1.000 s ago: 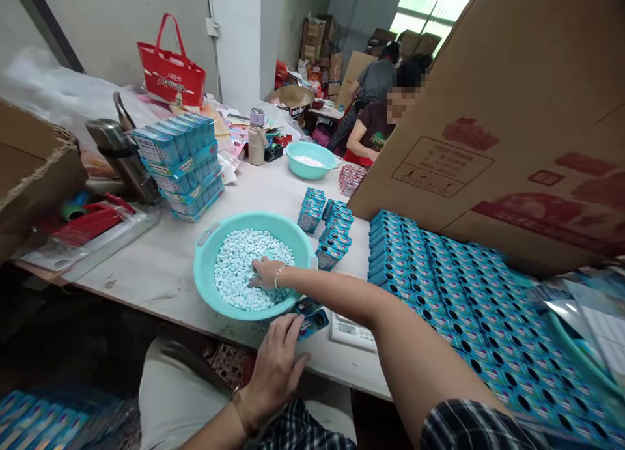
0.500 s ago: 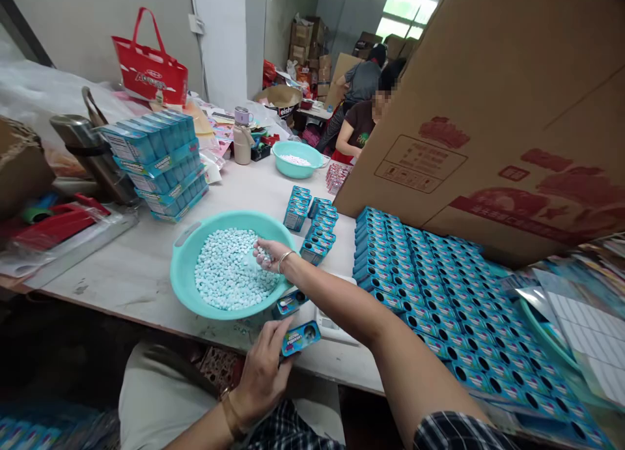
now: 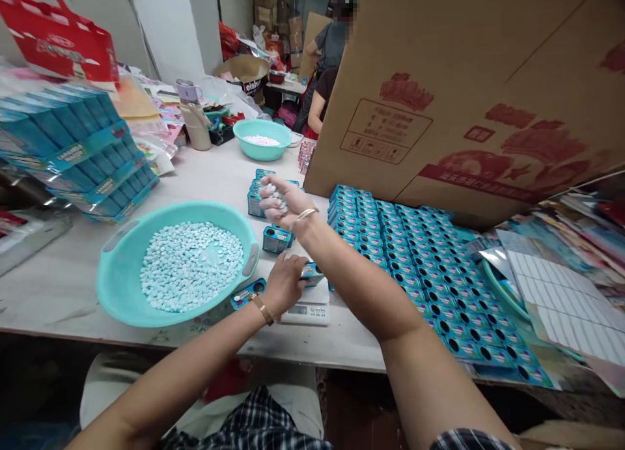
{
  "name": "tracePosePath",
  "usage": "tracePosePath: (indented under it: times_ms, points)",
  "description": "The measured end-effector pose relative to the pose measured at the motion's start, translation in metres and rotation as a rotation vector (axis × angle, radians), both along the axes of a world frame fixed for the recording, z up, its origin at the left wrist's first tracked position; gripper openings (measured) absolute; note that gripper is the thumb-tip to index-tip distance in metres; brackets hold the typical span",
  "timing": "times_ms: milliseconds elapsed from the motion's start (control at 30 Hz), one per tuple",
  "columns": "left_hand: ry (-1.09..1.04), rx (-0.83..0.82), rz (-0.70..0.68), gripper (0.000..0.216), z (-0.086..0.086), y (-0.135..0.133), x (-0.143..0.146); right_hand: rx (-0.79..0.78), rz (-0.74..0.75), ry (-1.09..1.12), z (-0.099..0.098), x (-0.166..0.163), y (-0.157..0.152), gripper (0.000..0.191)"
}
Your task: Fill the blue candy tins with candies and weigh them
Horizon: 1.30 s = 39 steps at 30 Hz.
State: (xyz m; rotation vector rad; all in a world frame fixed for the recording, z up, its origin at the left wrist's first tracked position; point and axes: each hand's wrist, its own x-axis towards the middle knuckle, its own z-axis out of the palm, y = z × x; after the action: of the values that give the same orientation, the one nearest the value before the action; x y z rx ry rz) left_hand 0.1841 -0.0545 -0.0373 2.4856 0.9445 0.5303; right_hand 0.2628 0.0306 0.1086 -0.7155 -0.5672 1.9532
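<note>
My left hand [image 3: 286, 284] grips a small blue box [image 3: 311, 274] by its left side, over a white digital scale [image 3: 312, 312]. Whether the box rests on the scale I cannot tell. Raised above it, my right hand [image 3: 286, 206] is cupped around several pale candies [image 3: 276, 195], its fingers curled. To the left stands a turquoise basin [image 3: 117, 300] holding many pale blue and white candies [image 3: 190, 267]. Another blue box [image 3: 249, 294] lies between the basin and my left wrist. More small blue boxes [image 3: 276, 239] stand behind my hands, partly covered by my right hand.
Rows of blue boxes [image 3: 430, 267] fill the right side, before a large cardboard box [image 3: 381, 79]. Stacked blue packs [image 3: 88, 154] stand at left. Farther back are a second turquoise basin [image 3: 263, 152], a beige bottle [image 3: 196, 124] and two people, partly hidden.
My right hand has risen out of the basin with candies and moved right. My left hand has carried the blue box from the table's front edge to the scale. The view has shifted right.
</note>
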Motion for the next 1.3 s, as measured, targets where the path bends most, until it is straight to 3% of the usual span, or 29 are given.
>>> tracePosePath:
  times_ms: [67, 167, 333, 467, 633, 867, 1100, 1300]
  points:
    - [-0.041, -0.007, 0.002, 0.059, 0.007, 0.0, -0.006, 0.043, -0.139, 0.067, 0.0, 0.03, -0.026, 0.026]
    - [-0.162, 0.028, 0.109, 0.085, 0.021, -0.002, -0.04, 0.061, -0.376, 0.078, -0.017, 0.074, -0.069, 0.024]
    - [-0.304, -0.075, 0.424, 0.071, 0.033, -0.018, -0.111, -0.034, -0.691, 0.173, -0.075, 0.122, -0.14, 0.017]
    - [-0.311, -0.165, 0.499, 0.06, 0.028, -0.035, -0.129, -0.109, -0.829, 0.34, -0.116, 0.13, -0.181, 0.01]
    - [-0.26, -0.197, 0.352, 0.057, 0.026, -0.032, -0.108, -0.154, -0.881, 0.561, -0.137, 0.129, -0.208, 0.011]
    - [-0.162, -0.097, 0.071, 0.063, 0.039, -0.009, -0.05, -0.21, -0.98, 0.726, -0.132, 0.131, -0.209, 0.02]
    - [-0.104, -0.078, -0.016, 0.067, 0.03, -0.004, -0.024, -0.183, -1.032, 0.379, -0.134, 0.119, -0.201, 0.019]
    - [-0.067, -0.063, -0.044, 0.066, 0.014, -0.001, -0.004, -0.117, -1.034, 0.231, -0.118, 0.087, -0.157, 0.017]
